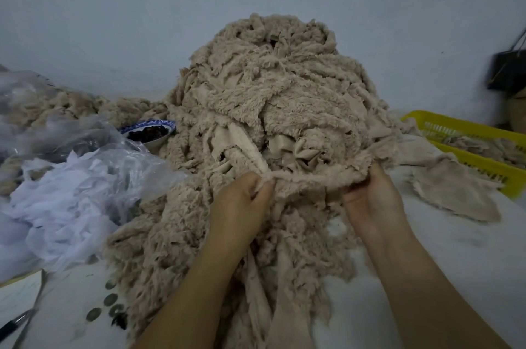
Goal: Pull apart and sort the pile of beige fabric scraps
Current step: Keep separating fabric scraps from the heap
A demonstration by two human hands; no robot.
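Strip (310, 177) — held between left grip (242, 202), right grip (370, 200)

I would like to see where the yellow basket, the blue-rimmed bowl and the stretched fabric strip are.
yellow basket (472, 163): head view, on its front wall.
blue-rimmed bowl (153, 122): head view, on its patterned rim.
stretched fabric strip (310, 178): head view, on its middle part.

White table (455, 257): pile of beige fabric scraps (273, 109) centre, plastic bag (85, 177) of white scraps left, bowl (155, 142) behind it, yellow basket (466, 160) right, flat beige piece (455, 192) touching it, round discs (109, 298) and pen (11, 326) front-left.
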